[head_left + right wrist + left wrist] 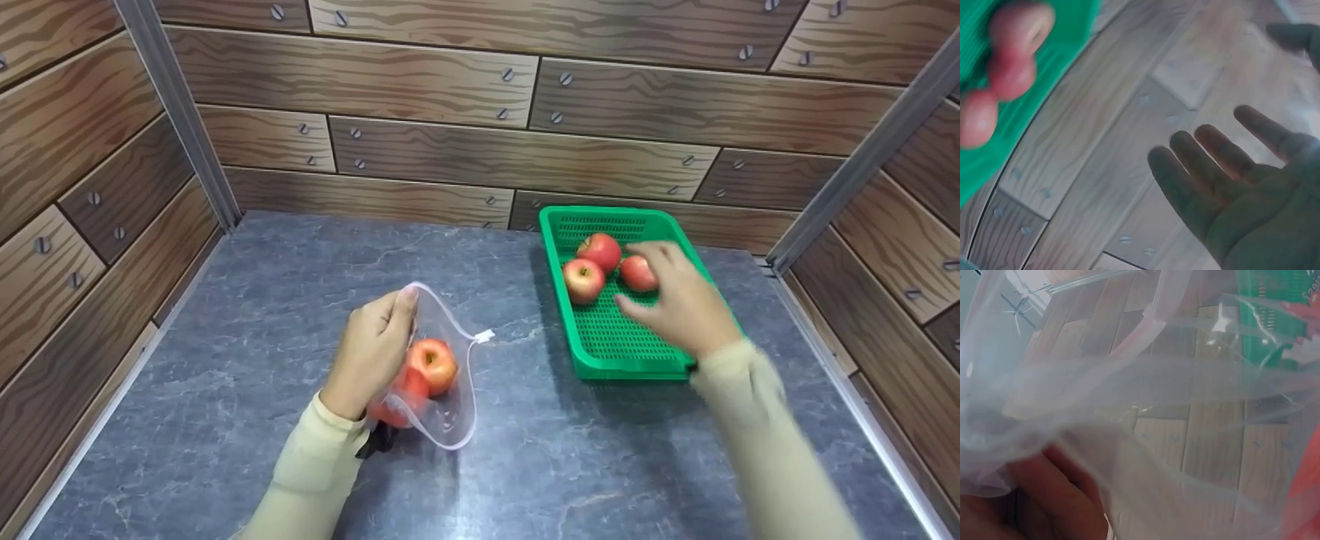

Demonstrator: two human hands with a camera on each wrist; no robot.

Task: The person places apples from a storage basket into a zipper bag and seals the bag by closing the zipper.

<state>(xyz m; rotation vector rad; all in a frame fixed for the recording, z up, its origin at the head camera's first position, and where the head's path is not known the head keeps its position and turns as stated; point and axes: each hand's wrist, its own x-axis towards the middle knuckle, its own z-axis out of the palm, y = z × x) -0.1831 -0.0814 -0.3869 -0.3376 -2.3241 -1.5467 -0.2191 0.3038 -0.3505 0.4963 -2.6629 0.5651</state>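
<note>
Okay, leftmost first: your left hand (367,356) is gripping the rim of a clear bag (456,411), thumb and fingers pinching its upper left edge. The bag's mouth is gaping to the right, over the grey table (225,337). Film is looking thin, limp and slick, likely wanting to fold or slide under load; you're best holding it by the thicker rim, not the wall. Inside, two apples are showing: one plain in the mouth (433,366), one behind film, lower left (401,397). They're probably putting most of the weight low in the bag; whether the table is bearing it, I can't tell. A small white tab (485,337) is sticking out from the rim's right side.

Further right, a green basket (636,369) is sitting on the table, holding three more apples: front left (583,281), back (598,253) and right (639,274). They're looking firm, smooth, moderately heavy, likely bruising if dropped. You're wanting thumb and fingers around the widest part, not fingertips up top.

Your right hand (679,300) is hovering over the basket beside the right apple, fingers spread, palm bare, holding nothing. Motion is blurring it; fingertip contact I can't tell.
</note>
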